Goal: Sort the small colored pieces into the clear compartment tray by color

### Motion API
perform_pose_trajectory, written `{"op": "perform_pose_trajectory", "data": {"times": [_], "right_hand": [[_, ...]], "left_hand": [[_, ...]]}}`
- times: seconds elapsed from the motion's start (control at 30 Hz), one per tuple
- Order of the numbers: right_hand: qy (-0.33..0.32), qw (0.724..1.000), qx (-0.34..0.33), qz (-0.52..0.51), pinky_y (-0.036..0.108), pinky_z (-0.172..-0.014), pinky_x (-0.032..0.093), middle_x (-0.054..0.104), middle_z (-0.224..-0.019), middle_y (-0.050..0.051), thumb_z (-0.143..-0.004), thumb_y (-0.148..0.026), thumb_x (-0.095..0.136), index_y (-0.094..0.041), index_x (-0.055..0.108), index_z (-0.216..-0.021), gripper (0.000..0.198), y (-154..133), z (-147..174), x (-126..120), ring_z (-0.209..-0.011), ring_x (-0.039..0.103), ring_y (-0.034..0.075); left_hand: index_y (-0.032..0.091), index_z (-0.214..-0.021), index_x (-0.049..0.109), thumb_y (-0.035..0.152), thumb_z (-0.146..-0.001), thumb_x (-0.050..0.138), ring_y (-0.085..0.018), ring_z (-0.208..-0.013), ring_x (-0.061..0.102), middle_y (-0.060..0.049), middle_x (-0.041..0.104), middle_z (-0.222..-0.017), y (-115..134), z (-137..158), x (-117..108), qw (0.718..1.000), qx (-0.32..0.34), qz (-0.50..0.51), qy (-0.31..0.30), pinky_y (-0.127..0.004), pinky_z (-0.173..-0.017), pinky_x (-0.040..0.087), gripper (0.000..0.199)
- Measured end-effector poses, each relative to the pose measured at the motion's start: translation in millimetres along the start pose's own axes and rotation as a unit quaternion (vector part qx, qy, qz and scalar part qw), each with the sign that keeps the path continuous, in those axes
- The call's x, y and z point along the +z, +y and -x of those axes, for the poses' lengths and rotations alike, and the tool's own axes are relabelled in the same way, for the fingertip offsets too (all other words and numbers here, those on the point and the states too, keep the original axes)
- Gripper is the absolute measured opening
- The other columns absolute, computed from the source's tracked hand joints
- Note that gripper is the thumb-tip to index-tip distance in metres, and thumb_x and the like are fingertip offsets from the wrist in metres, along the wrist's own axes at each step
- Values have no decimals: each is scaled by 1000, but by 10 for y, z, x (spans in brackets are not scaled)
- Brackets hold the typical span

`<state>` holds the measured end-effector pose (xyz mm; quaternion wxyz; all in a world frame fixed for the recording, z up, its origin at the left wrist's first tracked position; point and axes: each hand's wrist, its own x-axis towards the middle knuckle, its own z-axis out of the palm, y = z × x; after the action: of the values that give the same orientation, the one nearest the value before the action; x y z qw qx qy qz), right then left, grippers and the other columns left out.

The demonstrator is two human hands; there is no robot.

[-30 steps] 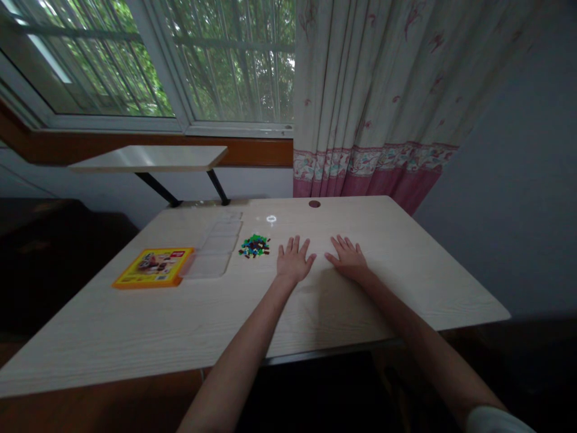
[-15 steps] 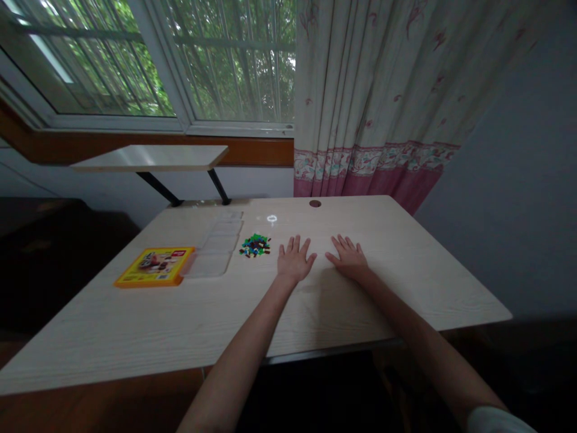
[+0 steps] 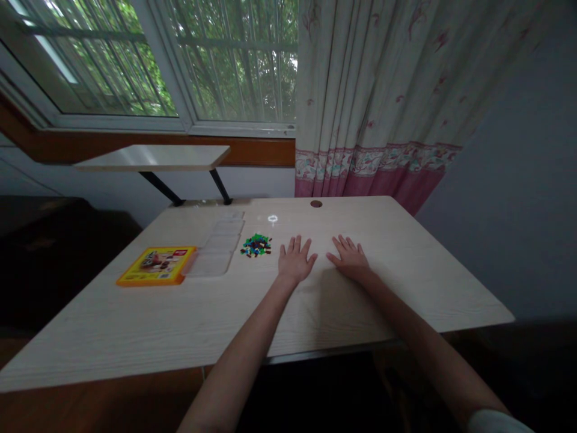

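Observation:
My left hand (image 3: pixel 296 261) lies flat on the pale wooden table (image 3: pixel 180 331), fingers spread, holding nothing. To its right, my right hand (image 3: pixel 350 257) rests palm down with its fingers apart, also with nothing in it. Just left of my left hand is a heap of small toy building bricks (image 3: pixel 256 246) in green, blue, brown and a light colour. Several clear plastic trays (image 3: pixel 210 262) lie in a row left of the bricks. Beside the nearest tray sits a yellow and orange box (image 3: pixel 157 266) with a picture on its top.
A raised shelf (image 3: pixel 157 157) on black supports stands over the back left of the table. Near the back edge is a round brown cable hole (image 3: pixel 316 204). Behind are a barred window (image 3: pixel 238 66) and a long floral curtain (image 3: pixel 360 90).
Both hands stay flat in the same places on the table. The whole view has shifted very slightly; the bricks, trays and box have not moved.

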<state>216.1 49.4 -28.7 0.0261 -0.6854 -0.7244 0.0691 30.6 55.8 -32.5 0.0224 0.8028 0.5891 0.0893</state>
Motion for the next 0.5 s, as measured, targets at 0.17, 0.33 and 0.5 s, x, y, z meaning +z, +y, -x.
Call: {"op": "perform_pose_trajectory", "data": {"times": [0.17, 0.33, 0.5], "right_hand": [[-4, 1000, 2, -1, 50, -105, 10, 13, -147, 3, -84, -60, 22, -23, 14, -140, 68, -7, 3, -10, -134, 10, 23], [-3, 1000, 1, 9, 50, -105, 11, 14, -147, 4, -85, -59, 22, -22, 15, -140, 67, -4, 0, -5, -134, 11, 24], [3, 1000, -2, 19, 50, -105, 11, 14, -147, 5, -85, -59, 20, -21, 16, -140, 67, 1, -1, 7, -133, 12, 25]], "left_hand": [[24, -134, 30, 52, -87, 25, -28, -132, 18, -11, 24, -144, -56, -2, -111, 999, 33, 14, -28, -54, -101, 21, 55], [26, -125, 43, 44, -87, 33, -24, -129, 26, -7, 35, -138, -427, -18, -393, 996, 77, 31, 18, -49, -103, 24, 43], [11, -122, 45, 37, -89, 30, -23, -122, 38, -15, 45, -129, -993, -56, -472, 994, 1, 55, 91, -37, -102, 30, 45]]}}
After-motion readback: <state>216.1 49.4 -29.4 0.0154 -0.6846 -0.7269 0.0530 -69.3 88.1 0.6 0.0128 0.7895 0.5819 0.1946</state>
